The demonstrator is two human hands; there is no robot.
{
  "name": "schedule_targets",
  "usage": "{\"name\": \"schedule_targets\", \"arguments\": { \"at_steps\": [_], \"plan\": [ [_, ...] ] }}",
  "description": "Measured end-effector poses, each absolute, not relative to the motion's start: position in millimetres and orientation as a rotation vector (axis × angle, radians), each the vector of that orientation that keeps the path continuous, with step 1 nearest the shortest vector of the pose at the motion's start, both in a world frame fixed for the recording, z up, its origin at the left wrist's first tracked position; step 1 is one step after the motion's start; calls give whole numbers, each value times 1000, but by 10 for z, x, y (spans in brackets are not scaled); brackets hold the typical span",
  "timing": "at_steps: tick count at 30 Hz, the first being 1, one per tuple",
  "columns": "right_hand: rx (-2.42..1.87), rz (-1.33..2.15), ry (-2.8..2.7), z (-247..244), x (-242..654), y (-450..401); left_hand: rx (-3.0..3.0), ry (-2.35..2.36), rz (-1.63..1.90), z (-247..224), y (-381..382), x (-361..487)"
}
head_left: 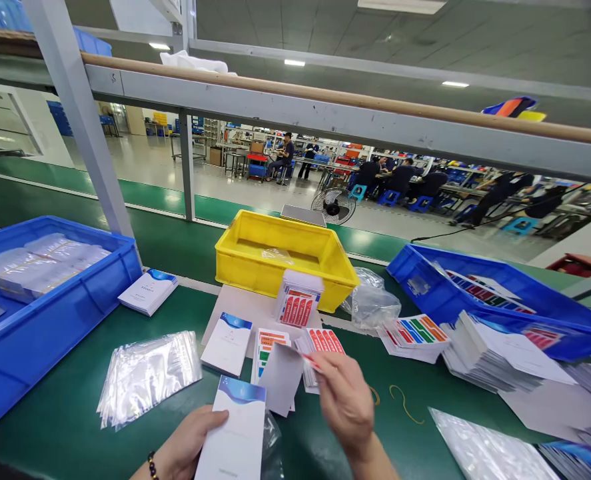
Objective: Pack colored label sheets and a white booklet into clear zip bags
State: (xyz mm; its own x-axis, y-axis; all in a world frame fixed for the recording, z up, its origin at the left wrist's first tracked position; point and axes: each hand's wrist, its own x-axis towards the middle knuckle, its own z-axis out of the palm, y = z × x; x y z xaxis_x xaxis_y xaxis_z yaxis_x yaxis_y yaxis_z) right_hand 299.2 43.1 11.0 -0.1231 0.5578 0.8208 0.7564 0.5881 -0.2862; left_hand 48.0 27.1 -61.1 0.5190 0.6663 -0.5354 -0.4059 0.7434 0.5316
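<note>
My left hand [188, 437], with a beaded bracelet at the wrist, holds a white booklet with a blue top [238, 430], thumb on its face. My right hand [345, 400] pinches the corner of a pale card [281, 380], which is tilted over a pile of cards with orange and green stripes [271, 339]. Just behind my right hand is a stack of red-printed cards [326, 340]. A stack of white booklets [228, 343] lies behind the held booklet. Clear plastic, partly hidden, shows between my hands.
Clear bags [150, 373] lie at left, beside a blue bin [55, 313]. A yellow bin [285, 257] stands behind the cards. At right are another blue bin [500, 293], booklet stacks [500, 353] and a rubber band [406, 405]. People sit far behind the shelf frame.
</note>
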Motion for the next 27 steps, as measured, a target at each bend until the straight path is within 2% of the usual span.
{"name": "schedule_targets", "arguments": {
  "at_steps": [5, 11, 16, 21, 27],
  "plan": [
    [-1113, -196, -1532, 302, 3324, 439, 362, 787, 666, -593, 318, 382],
    [-1056, -276, -1251, 514, 3257, 353, 388, 734, 669, -523, 305, 476],
    [-910, -145, -1662, 400, 2969, 243, 329, 701, 663, -442, 269, 616],
    [-599, -235, -2088, 74, 2485, 179, 301, 675, 737, -377, 243, 759],
    [-646, -280, -2211, -267, 2189, 103, 140, 709, 702, -319, 267, 849]
  ]
}}
